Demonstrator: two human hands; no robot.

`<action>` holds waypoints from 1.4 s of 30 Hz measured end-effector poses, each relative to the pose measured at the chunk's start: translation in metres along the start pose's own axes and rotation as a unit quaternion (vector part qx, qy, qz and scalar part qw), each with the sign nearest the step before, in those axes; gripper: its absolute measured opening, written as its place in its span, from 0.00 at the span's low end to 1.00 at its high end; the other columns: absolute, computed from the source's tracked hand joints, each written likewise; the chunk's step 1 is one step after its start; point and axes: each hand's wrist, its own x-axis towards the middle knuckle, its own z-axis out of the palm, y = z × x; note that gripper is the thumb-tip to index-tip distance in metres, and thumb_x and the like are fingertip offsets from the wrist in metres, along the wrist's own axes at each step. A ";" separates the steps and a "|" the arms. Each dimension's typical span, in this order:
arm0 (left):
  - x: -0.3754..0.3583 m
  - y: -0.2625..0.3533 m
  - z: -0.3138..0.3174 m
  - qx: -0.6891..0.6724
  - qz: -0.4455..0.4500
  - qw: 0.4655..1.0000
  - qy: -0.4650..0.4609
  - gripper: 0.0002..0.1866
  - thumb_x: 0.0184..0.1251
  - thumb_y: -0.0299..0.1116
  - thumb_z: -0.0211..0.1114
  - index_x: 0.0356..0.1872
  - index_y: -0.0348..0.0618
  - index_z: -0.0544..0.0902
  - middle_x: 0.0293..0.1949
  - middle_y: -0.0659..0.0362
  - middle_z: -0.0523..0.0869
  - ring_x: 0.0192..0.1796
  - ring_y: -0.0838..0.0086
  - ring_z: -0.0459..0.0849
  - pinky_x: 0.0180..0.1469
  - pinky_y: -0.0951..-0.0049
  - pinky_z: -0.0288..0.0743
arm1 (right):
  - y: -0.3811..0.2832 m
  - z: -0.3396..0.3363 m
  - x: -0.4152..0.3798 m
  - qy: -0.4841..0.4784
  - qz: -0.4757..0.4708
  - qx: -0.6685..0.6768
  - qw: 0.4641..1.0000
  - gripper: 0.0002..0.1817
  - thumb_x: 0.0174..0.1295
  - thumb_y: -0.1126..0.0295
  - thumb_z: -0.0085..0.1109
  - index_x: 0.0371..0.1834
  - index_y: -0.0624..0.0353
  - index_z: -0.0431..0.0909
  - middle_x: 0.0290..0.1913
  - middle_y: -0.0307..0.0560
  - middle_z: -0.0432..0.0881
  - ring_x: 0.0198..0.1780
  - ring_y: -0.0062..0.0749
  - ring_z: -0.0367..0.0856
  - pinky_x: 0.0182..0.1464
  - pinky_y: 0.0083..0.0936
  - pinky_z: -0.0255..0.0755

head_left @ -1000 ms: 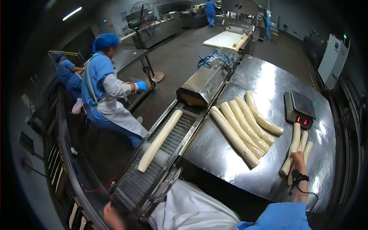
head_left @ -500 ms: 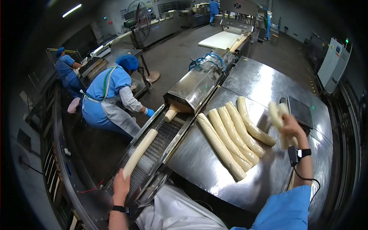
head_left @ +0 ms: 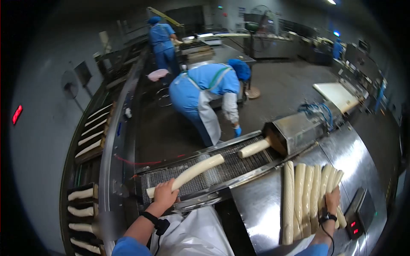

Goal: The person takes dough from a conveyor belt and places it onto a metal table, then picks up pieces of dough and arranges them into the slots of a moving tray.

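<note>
On the mesh conveyor [head_left: 147, 179] lies a long pale dough roll [head_left: 198, 167], slightly curved. My left hand [head_left: 165, 194] grips it near its close end, fingers closed over it. Several glossy dough rolls [head_left: 299, 200] lie side by side on the steel table [head_left: 256, 213]. At the right end of that row, my right hand [head_left: 332, 200] is closed on another dough roll [head_left: 338, 177]; my palm and fingers cover its middle. A further dough roll [head_left: 254, 148] sticks out of the metal machine housing [head_left: 299, 130] onto the conveyor.
A scale [head_left: 356, 219] with red digits stands right of my right hand. Beyond the conveyor a co-worker [head_left: 209, 89] bends down, a gloved hand by the conveyor's far edge. Trays [head_left: 85, 211] of dough strips line the left side. Another person [head_left: 163, 40] stands further back.
The view has swung left. My right hand has come down from beside the scale with dough, onto the row of rolls. My left hand stays on the conveyor's roll.
</note>
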 end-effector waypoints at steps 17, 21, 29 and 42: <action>-0.066 -0.063 -0.072 -0.074 0.055 0.995 0.028 0.34 0.51 0.37 0.78 0.63 0.47 0.79 0.54 0.51 0.79 0.55 0.53 0.80 0.58 0.54 0.74 | -0.011 0.046 -0.120 -0.024 -0.115 -0.153 0.981 0.35 0.67 0.61 0.50 0.79 0.54 0.59 0.81 0.59 0.53 0.81 0.57 0.50 0.79 0.55 0.44; -0.085 -0.108 -0.054 -0.113 -0.037 0.993 0.026 0.35 0.54 0.37 0.77 0.64 0.39 0.77 0.54 0.46 0.78 0.58 0.49 0.79 0.59 0.55 0.75 | -0.068 0.053 -0.218 -0.027 -0.162 -0.110 0.980 0.42 0.67 0.41 0.51 0.79 0.53 0.58 0.81 0.63 0.51 0.83 0.58 0.44 0.79 0.57 0.38; -0.124 -0.180 -0.024 -0.352 -0.245 0.903 0.031 0.28 0.55 0.33 0.77 0.57 0.36 0.79 0.44 0.50 0.87 0.44 0.61 0.86 0.50 0.63 0.79 | -0.113 0.044 -0.279 -0.022 -0.256 -0.080 0.963 0.47 0.56 0.46 0.69 0.78 0.47 0.60 0.80 0.59 0.55 0.80 0.57 0.50 0.77 0.63 0.42; -0.141 -0.153 -0.122 -0.525 -0.383 0.760 -0.019 0.27 0.65 0.34 0.66 0.61 0.27 0.74 0.28 0.57 0.84 0.23 0.77 0.81 0.22 0.73 0.77 | -0.033 -0.010 -0.238 -0.073 -0.124 -0.132 0.981 0.42 0.56 0.48 0.70 0.77 0.25 0.63 0.83 0.47 0.51 0.82 0.62 0.42 0.76 0.69 0.43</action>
